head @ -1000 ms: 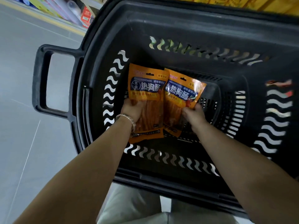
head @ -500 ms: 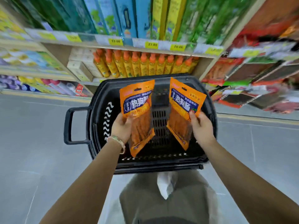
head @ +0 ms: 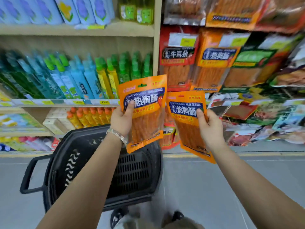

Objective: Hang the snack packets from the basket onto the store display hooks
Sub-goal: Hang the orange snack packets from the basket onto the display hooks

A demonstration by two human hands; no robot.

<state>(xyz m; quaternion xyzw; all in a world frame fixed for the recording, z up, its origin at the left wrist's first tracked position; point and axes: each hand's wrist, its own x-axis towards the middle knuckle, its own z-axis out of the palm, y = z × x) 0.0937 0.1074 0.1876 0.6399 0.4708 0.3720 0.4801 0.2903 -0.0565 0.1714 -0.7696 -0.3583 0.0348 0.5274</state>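
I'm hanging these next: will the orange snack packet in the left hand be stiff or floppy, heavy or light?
Probably light: the left hand holds the orange snack packet nearly upright by one edge. Likely stiffish, since it stands unbent above the grip. Its glossy film may be slippery.

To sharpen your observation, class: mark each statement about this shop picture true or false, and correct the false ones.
1. The left hand and the right hand each grip one orange snack packet. True.
2. Both packets lie in the black basket. False: the left packet and the right packet are held up above it.
3. The left packet is held higher than the right packet. True.
4. The left wrist is bare. False: it wears a bracelet.
5. The hanging packets show left of the bottles. False: they hang to the right.
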